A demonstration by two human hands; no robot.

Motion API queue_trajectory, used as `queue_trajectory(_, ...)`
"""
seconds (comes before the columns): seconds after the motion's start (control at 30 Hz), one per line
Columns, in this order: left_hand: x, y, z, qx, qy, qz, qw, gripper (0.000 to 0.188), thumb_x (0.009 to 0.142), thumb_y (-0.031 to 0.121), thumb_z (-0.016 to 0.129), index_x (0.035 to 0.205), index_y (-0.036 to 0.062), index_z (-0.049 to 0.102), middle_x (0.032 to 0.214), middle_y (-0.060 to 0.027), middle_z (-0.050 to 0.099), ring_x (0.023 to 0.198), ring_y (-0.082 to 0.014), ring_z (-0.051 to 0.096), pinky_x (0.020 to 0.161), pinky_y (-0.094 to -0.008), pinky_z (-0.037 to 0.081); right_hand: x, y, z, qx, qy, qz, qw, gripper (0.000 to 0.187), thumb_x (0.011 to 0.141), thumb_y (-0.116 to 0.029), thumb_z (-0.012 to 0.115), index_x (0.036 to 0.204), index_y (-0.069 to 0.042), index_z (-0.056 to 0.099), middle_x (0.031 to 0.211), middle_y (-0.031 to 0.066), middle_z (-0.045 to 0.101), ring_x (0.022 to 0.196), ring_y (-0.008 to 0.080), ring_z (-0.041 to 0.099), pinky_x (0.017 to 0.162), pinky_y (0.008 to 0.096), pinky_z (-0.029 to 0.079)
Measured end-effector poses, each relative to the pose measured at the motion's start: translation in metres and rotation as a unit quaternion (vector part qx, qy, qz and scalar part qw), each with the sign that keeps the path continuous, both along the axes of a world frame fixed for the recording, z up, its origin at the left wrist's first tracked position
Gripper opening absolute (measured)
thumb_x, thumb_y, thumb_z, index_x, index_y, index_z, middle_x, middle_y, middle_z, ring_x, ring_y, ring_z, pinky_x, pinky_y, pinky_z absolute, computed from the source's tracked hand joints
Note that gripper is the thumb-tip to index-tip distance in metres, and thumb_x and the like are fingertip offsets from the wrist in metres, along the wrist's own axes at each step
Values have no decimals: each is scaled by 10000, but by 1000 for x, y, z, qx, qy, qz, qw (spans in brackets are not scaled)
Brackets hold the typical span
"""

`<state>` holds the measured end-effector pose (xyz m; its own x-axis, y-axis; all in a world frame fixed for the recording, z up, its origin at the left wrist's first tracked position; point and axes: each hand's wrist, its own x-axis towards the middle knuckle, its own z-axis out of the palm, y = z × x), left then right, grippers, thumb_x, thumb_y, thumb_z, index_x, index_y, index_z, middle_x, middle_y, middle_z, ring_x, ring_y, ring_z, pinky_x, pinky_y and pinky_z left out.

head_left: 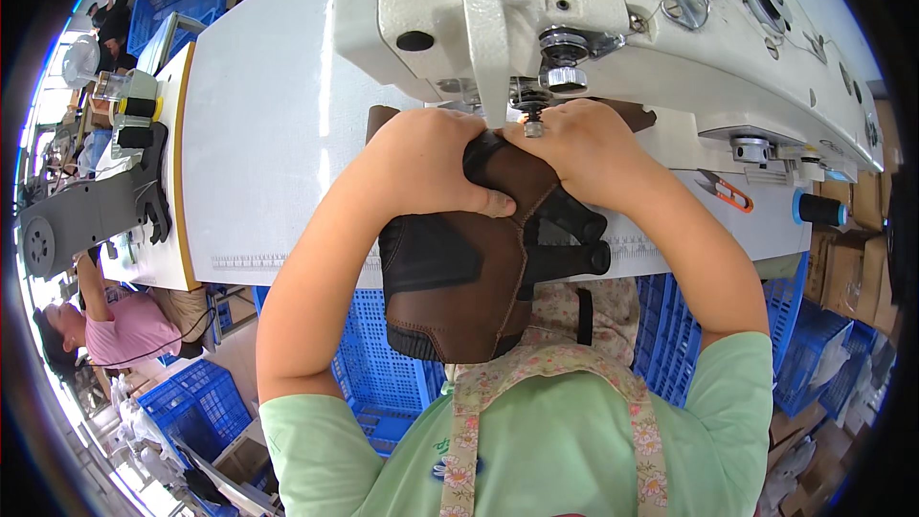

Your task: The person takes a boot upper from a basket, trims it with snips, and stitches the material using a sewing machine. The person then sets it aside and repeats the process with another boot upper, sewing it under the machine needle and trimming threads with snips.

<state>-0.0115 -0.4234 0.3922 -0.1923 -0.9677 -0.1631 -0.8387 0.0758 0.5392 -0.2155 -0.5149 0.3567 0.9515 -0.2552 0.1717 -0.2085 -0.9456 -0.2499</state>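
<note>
A brown and black glove (455, 297) with stitched seams and a ribbed cuff lies under the head of a white sewing machine (574, 0). Its black fingers stick out to the right, and the cuff hangs past the table's near edge. My left hand (426, 158) grips the glove's far left part, thumb on top of the brown panel, other fingers mostly hidden. Close to the presser and needle area, my right hand (579, 148) is closed on the glove's far edge, its fingertips partly behind the machine parts.
Orange-handled thread snips (726, 191) and a black thread spool (819, 209) lie at the right. Blue plastic crates (383, 345) stand below the table (258, 134). At far left, a person in a pink top (134, 325) sits near another machine (86, 215).
</note>
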Motion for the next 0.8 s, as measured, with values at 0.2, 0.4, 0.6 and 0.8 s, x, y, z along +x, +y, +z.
queue_trajectory(0.2, -1, -1, 4, 24, -26, 4, 999, 627, 564, 520, 827, 870, -12, 698, 816, -203, 688, 813, -380, 669, 765, -424, 527, -1, 1, 1, -11, 7, -2, 1000, 328, 765, -43, 617, 1088, -97, 639, 852, 84, 660, 835, 282, 671, 697, 414, 518)
queue_trajectory(0.4, -1, -3, 7, 86, -59, -2, 995, 712, 562, 479, 859, 1117, 65, 692, 942, -162, 692, 897, -343, 662, 808, -417, 511, 0, 2, 3, -6, 1, -9, 1000, 288, 768, -44, 615, 1051, -97, 629, 837, 84, 654, 833, 289, 670, 693, 418, 516)
queue_trajectory(0.6, -3, -2, 10, 74, -51, -2, 996, 708, 564, 480, 859, 1113, 67, 691, 942, -162, 692, 894, -342, 663, 803, -417, 511, 0, 2, 0, -5, 7, -12, 1000, 260, 771, -46, 612, 1025, -98, 626, 834, 80, 652, 827, 287, 670, 686, 420, 516)
queue_trajectory(0.8, -3, -3, 9, 90, -68, -1, 994, 704, 569, 481, 856, 1113, 67, 691, 939, -162, 695, 902, -342, 666, 809, -416, 515, -1, 2, 1, -10, 4, -9, 1000, 269, 771, -43, 611, 1034, -97, 627, 841, 80, 653, 822, 287, 670, 685, 418, 514)
